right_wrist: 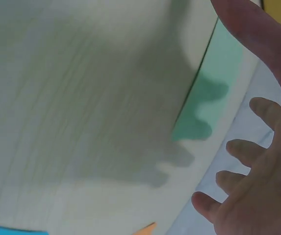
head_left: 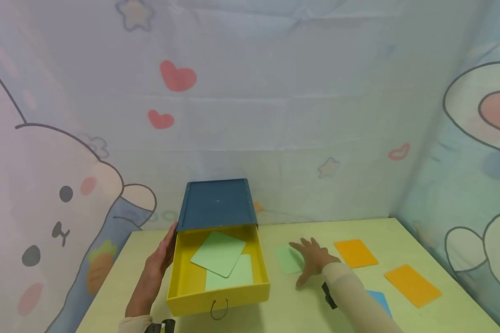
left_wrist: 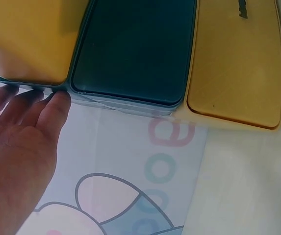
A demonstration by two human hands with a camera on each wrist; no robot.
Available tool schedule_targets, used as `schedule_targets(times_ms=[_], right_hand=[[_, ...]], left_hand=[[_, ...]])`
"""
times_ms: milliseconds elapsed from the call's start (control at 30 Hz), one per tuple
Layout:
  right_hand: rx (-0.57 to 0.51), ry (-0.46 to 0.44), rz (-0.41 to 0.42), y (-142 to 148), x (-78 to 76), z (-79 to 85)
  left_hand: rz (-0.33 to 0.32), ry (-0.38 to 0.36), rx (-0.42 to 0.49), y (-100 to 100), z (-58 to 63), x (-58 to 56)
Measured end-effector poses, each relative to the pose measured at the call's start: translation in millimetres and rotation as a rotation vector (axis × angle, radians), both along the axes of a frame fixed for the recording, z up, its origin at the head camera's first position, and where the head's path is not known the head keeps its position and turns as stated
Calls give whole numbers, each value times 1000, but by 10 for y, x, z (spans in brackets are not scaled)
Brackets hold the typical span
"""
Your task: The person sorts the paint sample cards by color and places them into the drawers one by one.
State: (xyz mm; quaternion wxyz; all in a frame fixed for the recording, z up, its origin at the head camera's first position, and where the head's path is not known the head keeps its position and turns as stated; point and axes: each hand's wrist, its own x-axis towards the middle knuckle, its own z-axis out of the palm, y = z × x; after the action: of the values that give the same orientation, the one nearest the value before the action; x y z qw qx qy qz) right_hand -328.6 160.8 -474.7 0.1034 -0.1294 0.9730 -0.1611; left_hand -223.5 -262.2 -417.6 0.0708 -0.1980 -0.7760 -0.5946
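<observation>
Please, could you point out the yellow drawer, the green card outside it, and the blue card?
Yellow drawer point(head_left: 245, 298), head view: front wall.
Green card point(head_left: 287, 262) outside it, head view: uncovered left part.
Blue card point(head_left: 381, 300), head view: middle of its visible part.

Soft shadows point(right_wrist: 140, 154) (slight blur, perhaps)
</observation>
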Motion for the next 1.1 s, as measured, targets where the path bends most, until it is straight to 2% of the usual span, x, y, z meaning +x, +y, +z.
schedule_targets(times_ms=[133, 267, 467, 567, 700, 867, 967, 1100], right_hand=[[24, 2, -25, -29, -11, -42], [21, 29, -13, 13, -59, -69], [3, 4, -19, 98, -134, -218], [-7, 28, -4, 105, -135, -273], [21, 83, -6, 95, -86, -261], [38, 84, -28, 95, -53, -235], [16, 93, -29, 112, -65, -287], [2, 151, 11, 124, -76, -340]], left_hand=[[-7, 15, 0, -2, -1, 0], [4, 6, -2, 20, 21, -20], [31, -54, -14, 31, 26, 13], [36, -69, -13, 21, 37, 24], [10, -41, -19, 12, 47, 8], [-8, -1, -21, 2, 47, 3], [-4, -7, -18, -7, 31, 8], [-2, -15, -17, -17, 23, 12]])
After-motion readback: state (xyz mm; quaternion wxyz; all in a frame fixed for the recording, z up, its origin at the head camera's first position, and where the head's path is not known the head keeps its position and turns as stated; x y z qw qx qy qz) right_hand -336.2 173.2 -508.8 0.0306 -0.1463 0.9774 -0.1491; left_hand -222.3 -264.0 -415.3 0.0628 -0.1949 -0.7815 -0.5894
